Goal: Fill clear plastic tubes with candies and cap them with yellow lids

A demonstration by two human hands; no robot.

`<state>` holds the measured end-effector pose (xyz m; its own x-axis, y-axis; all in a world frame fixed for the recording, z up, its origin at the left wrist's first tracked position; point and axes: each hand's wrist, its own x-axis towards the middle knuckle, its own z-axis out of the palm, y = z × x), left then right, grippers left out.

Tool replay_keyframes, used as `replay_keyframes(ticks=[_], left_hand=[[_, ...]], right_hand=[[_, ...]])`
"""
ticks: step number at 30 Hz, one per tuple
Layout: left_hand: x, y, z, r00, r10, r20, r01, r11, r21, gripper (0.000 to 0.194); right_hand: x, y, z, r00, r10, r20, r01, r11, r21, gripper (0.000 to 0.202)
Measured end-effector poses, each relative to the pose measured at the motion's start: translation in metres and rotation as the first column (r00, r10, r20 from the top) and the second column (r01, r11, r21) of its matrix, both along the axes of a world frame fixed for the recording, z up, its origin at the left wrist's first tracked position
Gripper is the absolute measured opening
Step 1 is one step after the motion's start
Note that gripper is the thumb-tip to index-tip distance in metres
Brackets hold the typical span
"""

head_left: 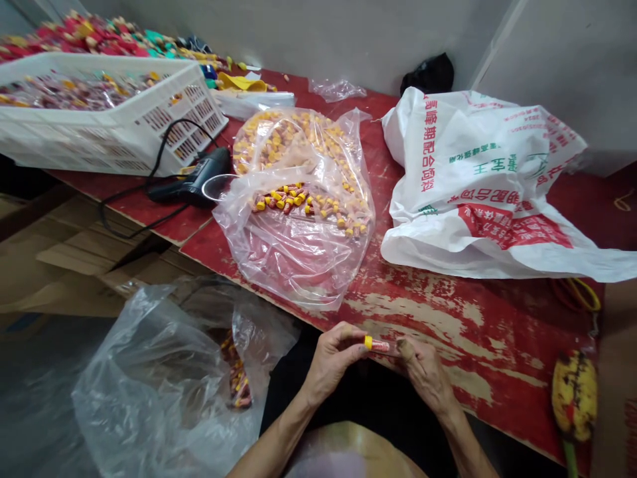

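A small tube with a yellow cap (379, 345) and a pink-and-white body lies sideways between my two hands, just over the table's front edge. My left hand (334, 362) pinches it at the cap end. At the other end, a clear stretch of it runs to the closed fingertips of my right hand (425, 372). On the table in front lies a clear plastic bag (293, 279) with many similar yellow-capped pieces (279, 196) in and around its mouth. Below the table on the left, another clear bag (144, 378) holds more such pieces (239, 382).
A black heat-gun-like tool (199, 179) with a cord lies left of the bag, beside a white plastic crate (184, 99) of wrapped items. A white printed sack (472, 179) covers the table's right side. A spotted yellow banana-like fruit (574, 398) sits at the right edge.
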<state>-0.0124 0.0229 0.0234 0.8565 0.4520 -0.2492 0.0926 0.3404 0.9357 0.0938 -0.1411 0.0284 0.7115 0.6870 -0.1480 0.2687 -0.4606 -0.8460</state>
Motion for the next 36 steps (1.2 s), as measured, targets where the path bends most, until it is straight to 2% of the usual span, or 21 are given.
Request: replay_keyframes(ticks=[3,6,10,12,14,16,22,27,30,32,36], left_hand=[[0.000,0.000,0.000,1.000,0.011,-0.003,-0.011,1.000,0.001,0.017],[0.000,-0.001,0.000,1.000,-0.002,-0.005,0.002,1.000,-0.025,0.018],[0.000,-0.003,-0.001,1.000,-0.018,0.005,0.018,0.999,0.048,0.017],[-0.001,-0.002,-0.001,1.000,-0.010,0.012,0.009,0.996,0.093,0.016],[-0.001,-0.001,-0.001,1.000,0.012,0.011,-0.013,0.996,0.089,0.017],[-0.001,0.001,-0.001,1.000,0.023,0.009,-0.024,0.997,0.069,0.019],[0.000,0.000,-0.003,0.999,-0.033,0.020,0.033,0.998,0.044,0.020],[-0.003,0.001,0.001,0.998,-0.060,-0.005,0.060,0.987,0.151,0.016],[-0.002,0.005,0.006,0.999,-0.032,-0.003,0.032,0.978,0.208,0.018],[-0.001,0.008,0.006,1.000,-0.017,0.004,0.016,0.980,0.198,0.020],[0.000,0.007,0.002,0.999,-0.016,0.042,0.012,0.995,0.104,0.019]], right_hand=[[-0.001,-0.002,0.002,0.999,-0.014,-0.043,0.015,1.000,0.015,0.033],[-0.001,-0.003,0.005,0.997,0.017,-0.082,-0.016,1.000,0.016,0.029],[-0.003,0.000,0.003,0.997,-0.071,-0.038,0.073,0.997,0.038,0.039],[-0.004,0.001,0.002,0.997,-0.081,-0.019,0.082,0.996,0.048,0.037],[-0.005,0.000,0.002,0.999,-0.033,-0.002,0.033,0.997,0.066,0.031],[-0.005,-0.002,0.002,1.000,0.009,0.028,-0.012,0.996,0.084,0.033],[-0.001,-0.005,0.006,0.997,0.082,0.006,-0.082,0.996,0.045,0.026],[-0.002,-0.001,0.012,0.988,0.150,-0.020,-0.151,0.989,-0.010,0.027],[-0.010,0.004,0.007,0.995,0.076,-0.072,-0.075,0.997,0.014,0.032],[-0.017,0.008,-0.001,0.980,-0.002,-0.199,0.011,0.999,0.044,0.039],[-0.022,0.009,-0.016,0.881,-0.090,-0.464,0.139,0.988,0.073,0.052]])
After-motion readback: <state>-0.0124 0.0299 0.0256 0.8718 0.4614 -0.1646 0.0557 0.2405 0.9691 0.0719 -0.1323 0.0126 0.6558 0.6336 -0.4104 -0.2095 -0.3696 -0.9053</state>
